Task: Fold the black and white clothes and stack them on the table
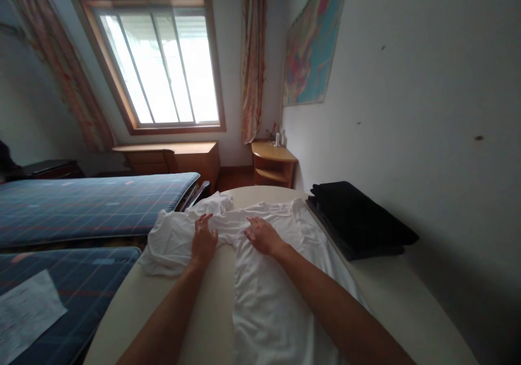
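Note:
A white garment [277,294], which looks like a long-sleeved shirt, lies spread and wrinkled over the round table [215,310]. Its body runs toward me on the right, and a bunched part reaches out to the left. My left hand [204,239] rests on the left part of the cloth with its fingers apart. On the upper middle of the garment lies my right hand [262,234], fingers stretched out and loosely spread. Neither hand grips the fabric visibly. The undersides of both hands are hidden.
A stack of folded black cloth [358,218] lies on the table's right side by the wall. Blue plaid mattresses [97,202] stand to the left, with a sheet of paper [30,310] on the nearer one. Behind are a wooden desk [195,150] and a corner shelf [272,153].

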The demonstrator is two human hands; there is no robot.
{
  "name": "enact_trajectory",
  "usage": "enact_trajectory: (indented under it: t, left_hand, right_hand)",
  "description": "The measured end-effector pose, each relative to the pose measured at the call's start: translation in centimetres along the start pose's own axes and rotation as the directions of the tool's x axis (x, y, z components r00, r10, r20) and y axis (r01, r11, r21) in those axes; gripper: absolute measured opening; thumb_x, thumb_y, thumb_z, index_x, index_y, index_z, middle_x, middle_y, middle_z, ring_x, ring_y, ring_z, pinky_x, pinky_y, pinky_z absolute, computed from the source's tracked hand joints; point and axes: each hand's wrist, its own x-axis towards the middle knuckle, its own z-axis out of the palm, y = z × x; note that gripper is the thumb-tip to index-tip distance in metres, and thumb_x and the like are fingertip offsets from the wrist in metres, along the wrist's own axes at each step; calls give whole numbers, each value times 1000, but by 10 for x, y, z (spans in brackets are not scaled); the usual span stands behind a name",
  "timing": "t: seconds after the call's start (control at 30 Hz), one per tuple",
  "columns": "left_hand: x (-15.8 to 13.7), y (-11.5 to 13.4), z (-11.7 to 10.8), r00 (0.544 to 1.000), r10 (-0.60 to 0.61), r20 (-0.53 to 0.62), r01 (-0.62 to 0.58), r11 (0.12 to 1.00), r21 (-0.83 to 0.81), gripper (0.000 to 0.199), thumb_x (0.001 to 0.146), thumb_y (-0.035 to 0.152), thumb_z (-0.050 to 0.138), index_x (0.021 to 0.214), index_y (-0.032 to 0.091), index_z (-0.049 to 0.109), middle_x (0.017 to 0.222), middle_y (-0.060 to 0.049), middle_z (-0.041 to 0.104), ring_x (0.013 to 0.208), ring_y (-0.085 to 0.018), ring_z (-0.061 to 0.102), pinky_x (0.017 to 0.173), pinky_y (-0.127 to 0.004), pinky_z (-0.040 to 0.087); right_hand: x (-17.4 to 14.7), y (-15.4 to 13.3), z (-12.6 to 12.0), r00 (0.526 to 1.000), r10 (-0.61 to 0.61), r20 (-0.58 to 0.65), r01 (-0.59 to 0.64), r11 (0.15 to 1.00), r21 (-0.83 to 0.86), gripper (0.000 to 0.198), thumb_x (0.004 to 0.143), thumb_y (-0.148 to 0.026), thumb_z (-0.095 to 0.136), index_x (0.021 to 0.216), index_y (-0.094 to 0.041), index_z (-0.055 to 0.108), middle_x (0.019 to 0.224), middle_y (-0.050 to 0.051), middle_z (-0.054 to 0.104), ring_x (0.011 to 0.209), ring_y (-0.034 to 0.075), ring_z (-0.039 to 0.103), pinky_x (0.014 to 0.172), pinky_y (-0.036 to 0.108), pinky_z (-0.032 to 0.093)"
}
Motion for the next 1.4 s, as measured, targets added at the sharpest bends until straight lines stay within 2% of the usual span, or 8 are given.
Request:
enact_trajectory:
  t: [0.4, 0.57, 0.7, 0.87, 0.97, 1.03, 1.17, 1.4]
  left_hand:
    - [-2, 20, -1, 1000, 6, 8, -6, 999, 40, 50, 79, -1, 46, 123, 23, 54, 143, -10, 45, 122, -25, 58, 97, -39, 55]
    - [2, 31, -4, 996, 84, -18, -84, 996, -23, 47, 82, 0, 45, 123, 22, 54, 148, -11, 41, 128, -26, 54, 98, -39, 55]
    - [2, 50, -3, 978, 209, 10, -208, 974, -92, 46, 86, 2, 43, 125, 25, 53, 149, -9, 40, 129, -23, 53, 102, -39, 53]
    - [-11, 71, 8, 855, 475, 208, -415, 867, -275, 54, 88, 6, 48, 138, 30, 44, 160, -8, 24, 130, -23, 53, 92, -35, 58]
    - [-21, 70, 12, 758, 583, 291, -481, 802, -353, 66, 86, 9, 56, 145, 31, 35, 164, -10, 13, 137, -25, 45, 102, -41, 52]
    - [-25, 63, 11, 766, 554, 326, -466, 828, -312, 76, 83, 11, 62, 148, 30, 30, 164, -12, 12, 142, -28, 39, 111, -47, 43]
    - [-30, 44, 7, 871, 337, 357, -311, 941, -130, 85, 74, 14, 70, 149, 19, 30, 155, -19, 33, 145, -33, 33, 116, -51, 34]
    - [-34, 32, 7, 915, 76, 396, -88, 996, 13, 60, 81, 23, 68, 138, 16, 48, 115, -11, 68, 111, -26, 63, 99, -39, 47]
  right_hand:
    - [50, 24, 12, 976, 198, 94, -194, 980, -46, 81, 87, -70, 47, 152, -22, 40, 162, 14, 28, 148, 40, 18, 117, 59, 14]
    - [54, 14, 9, 985, 173, -19, -171, 981, 91, 51, 93, -49, 52, 135, -22, 58, 149, 11, 48, 140, 29, 35, 117, 47, 21]
    - [59, 15, 0, 980, 196, -35, -183, 955, 234, 42, 101, -41, 36, 122, -17, 63, 128, 13, 65, 120, 23, 57, 104, 37, 39]
    - [65, 29, -17, 976, 204, 73, -216, 878, 427, 63, 104, -54, 18, 115, -15, 66, 96, 9, 74, 74, 16, 68, 67, 25, 51]
    - [61, 38, -21, 968, 211, 136, -250, 851, 461, 55, 98, -59, 39, 105, -15, 70, 83, 5, 72, 67, 15, 65, 59, 23, 49]
    - [56, 43, -19, 960, 230, 162, -279, 845, 456, 44, 87, -53, 63, 106, -14, 69, 79, 3, 70, 66, 16, 64, 59, 23, 49]
    - [44, 48, -14, 948, 270, 168, -317, 844, 433, 50, 71, -28, 79, 117, -11, 66, 79, 3, 70, 69, 18, 65, 63, 26, 51]
    - [34, 47, -18, 967, 251, 47, -245, 861, 445, 35, 84, -21, 66, 119, -16, 65, 97, 6, 70, 81, 16, 67, 77, 28, 54]
